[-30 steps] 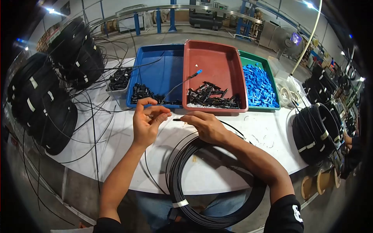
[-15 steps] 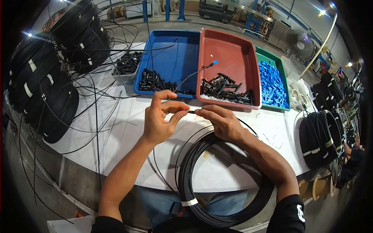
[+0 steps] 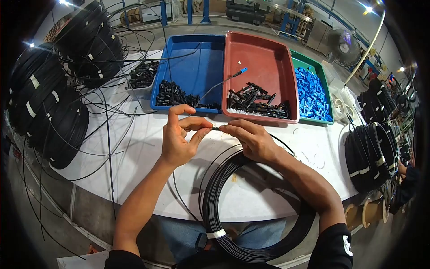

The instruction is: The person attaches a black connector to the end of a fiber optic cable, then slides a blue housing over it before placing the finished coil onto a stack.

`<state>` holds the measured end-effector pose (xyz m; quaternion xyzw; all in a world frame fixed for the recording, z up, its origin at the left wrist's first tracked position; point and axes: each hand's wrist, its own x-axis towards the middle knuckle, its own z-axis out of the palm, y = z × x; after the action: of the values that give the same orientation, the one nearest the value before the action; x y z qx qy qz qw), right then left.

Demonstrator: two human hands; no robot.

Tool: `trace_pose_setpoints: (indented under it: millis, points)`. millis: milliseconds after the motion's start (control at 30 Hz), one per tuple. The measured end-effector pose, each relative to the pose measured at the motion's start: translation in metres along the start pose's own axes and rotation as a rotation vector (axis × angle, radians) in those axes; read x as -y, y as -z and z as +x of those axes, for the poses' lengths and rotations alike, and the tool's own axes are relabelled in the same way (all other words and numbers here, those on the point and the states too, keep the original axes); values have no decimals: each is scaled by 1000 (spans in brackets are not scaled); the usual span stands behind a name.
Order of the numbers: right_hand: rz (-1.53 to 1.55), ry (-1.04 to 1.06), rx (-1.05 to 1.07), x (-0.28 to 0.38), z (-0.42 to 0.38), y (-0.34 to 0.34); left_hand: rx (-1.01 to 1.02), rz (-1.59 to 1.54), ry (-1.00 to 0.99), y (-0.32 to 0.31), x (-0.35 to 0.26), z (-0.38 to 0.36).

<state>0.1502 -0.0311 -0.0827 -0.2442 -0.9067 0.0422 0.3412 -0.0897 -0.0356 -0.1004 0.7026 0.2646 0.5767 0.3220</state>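
Observation:
My left hand pinches a small black piece between thumb and index finger, its other fingers raised. Fingertips of my right hand close on the other side of that piece, where a black cable comes in from the right. What exactly lies under the fingertips is hidden. Below my hands, a coil of black cable bound with white tape rests partly on the table and over my lap. A thin cable with a blue tip rises from behind my left hand across the trays.
Behind my hands stand a blue tray and a red tray with black parts, and a green tray of blue parts. Cable coils are stacked left and right. A person's hand shows at far right.
The view has shifted slightly, so the trays sit a little further left. Both hands keep nearly the same pinch on the small black piece and cable.

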Motion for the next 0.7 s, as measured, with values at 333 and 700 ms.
trace_pose_setpoints:
  millis: [333,700]
  points:
    - [-92,114,-50,-2,1,-3,-20,70,29,0,-3,-2]
    - [-101,110,-26,-1,1,-4,-6,269,-23,-1,-13,-1]
